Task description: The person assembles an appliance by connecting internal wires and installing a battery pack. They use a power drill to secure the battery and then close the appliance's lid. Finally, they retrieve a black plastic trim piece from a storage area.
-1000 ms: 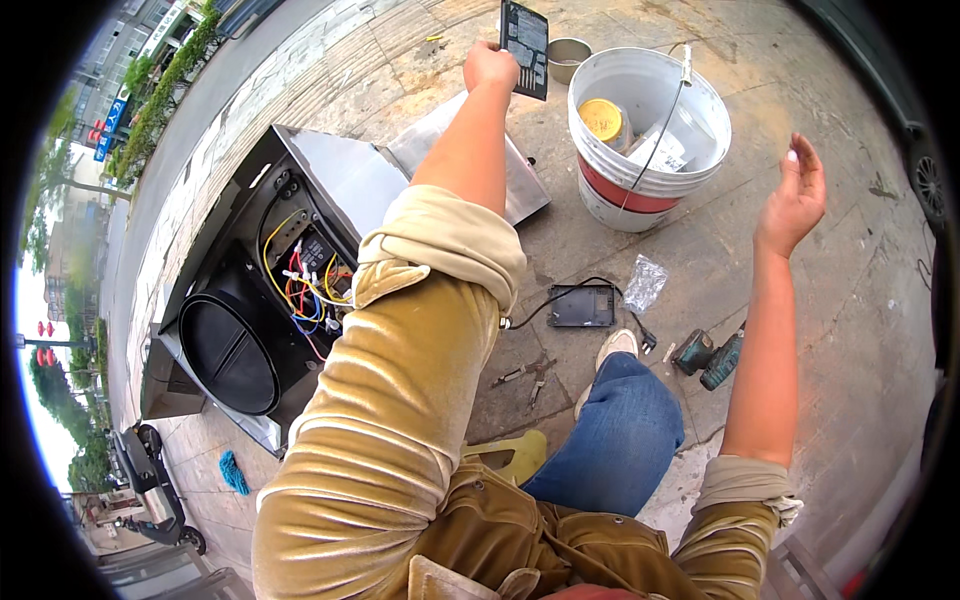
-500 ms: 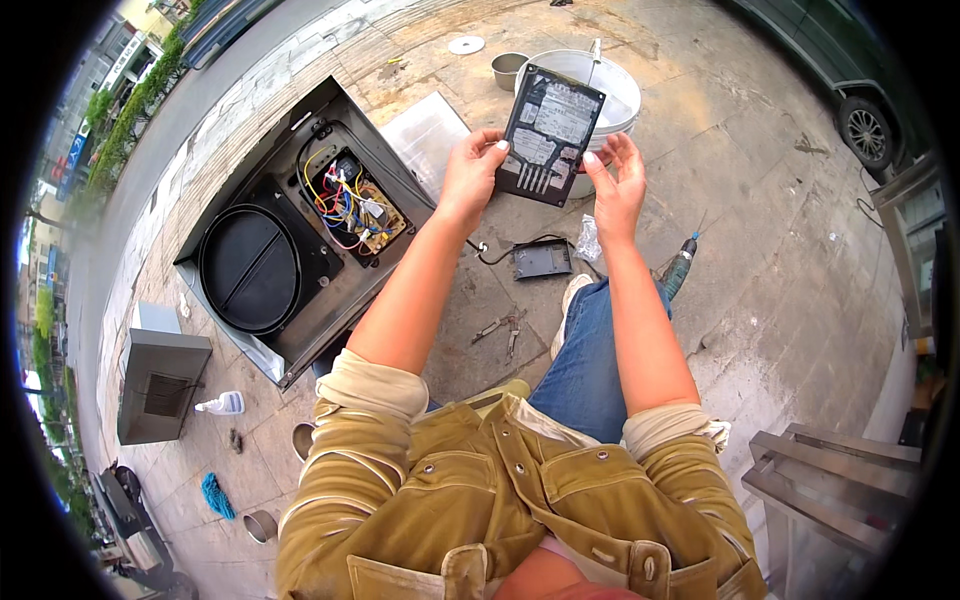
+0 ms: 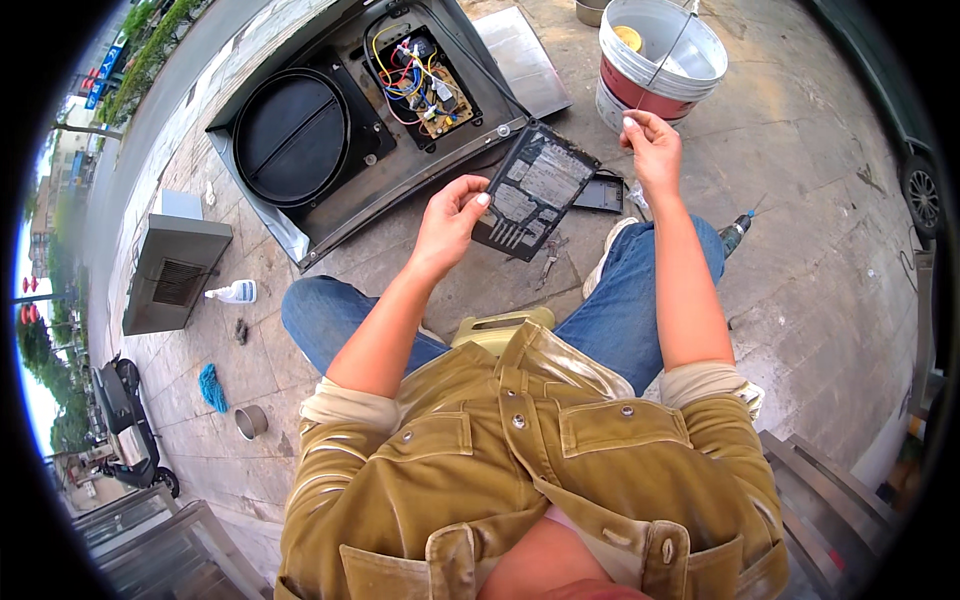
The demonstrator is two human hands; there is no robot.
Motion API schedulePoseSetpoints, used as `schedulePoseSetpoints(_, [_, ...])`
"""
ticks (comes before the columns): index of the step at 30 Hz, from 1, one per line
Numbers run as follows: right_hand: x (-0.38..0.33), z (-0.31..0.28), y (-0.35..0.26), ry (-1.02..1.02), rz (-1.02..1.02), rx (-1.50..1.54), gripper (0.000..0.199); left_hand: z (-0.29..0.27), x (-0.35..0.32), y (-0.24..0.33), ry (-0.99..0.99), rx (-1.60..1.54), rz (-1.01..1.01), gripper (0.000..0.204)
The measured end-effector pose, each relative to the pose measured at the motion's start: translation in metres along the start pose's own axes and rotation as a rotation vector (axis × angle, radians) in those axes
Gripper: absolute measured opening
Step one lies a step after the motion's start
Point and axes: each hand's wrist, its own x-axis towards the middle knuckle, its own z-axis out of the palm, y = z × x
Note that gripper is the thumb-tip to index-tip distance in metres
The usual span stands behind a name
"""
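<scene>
My left hand (image 3: 452, 222) is closed on the lower left edge of a flat black cover plate (image 3: 545, 178) with pale, worn labels and a row of slots. The plate is tilted above the paving. Apart from it, my right hand (image 3: 655, 158) is raised in front of the bucket, thumb and fingertips pinched together; what they hold, if anything, is too small to make out. Just beyond the plate lies a grey metal appliance housing (image 3: 400, 205), with a round black part (image 3: 290, 137) and an exposed circuit board (image 3: 442, 115) with coloured wires.
A red-and-white bucket (image 3: 650, 98) stands beyond my right hand. Partly behind the plate is a small black box (image 3: 603, 193). A drill (image 3: 735, 232) lies right of my knee. To the left are a grey metal box (image 3: 180, 275), a white bottle (image 3: 235, 292) and a blue cloth (image 3: 212, 388).
The cover plate has come lower and nearer to me in my left hand. My right hand has let go of it and moved right. The view has shifted, bringing both knees into sight.
</scene>
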Motion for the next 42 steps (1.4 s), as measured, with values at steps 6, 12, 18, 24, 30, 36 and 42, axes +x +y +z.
schedulePoseSetpoints(6, [-0.009,-0.011,-0.019,0.205,-0.069,0.012,0.020,-0.018,-0.029,-0.015,0.052,0.524,0.062,0.017])
schedulePoseSetpoints(12, [-0.016,-0.056,0.004,0.351,-0.110,-0.076,0.018,-0.026,-0.041,-0.029,-0.010,0.821,0.474,0.019])
schedulePoseSetpoints(18, [-0.018,-0.055,0.013,0.315,0.057,-0.078,0.032,-0.080,-0.010,-0.114,0.205,0.873,0.139,0.020])
schedulePoseSetpoints(24, [-0.012,-0.039,0.023,0.212,0.167,-0.167,0.029,-0.103,-0.024,-0.121,0.108,0.948,0.401,0.021])
schedulePoseSetpoints(30, [-0.029,0.015,0.008,-0.087,-0.036,-0.155,0.032,-0.104,-0.032,-0.089,0.023,0.946,0.387,0.015])
schedulePoseSetpoints(36, [-0.102,0.098,-0.074,-0.888,-0.309,-0.570,0.051,-0.084,-0.032,0.024,-0.212,0.901,0.598,0.019])
schedulePoseSetpoints(42, [-0.101,0.095,-0.061,-0.809,0.200,-0.143,0.025,-0.097,-0.019,0.059,0.282,0.804,0.765,0.024])
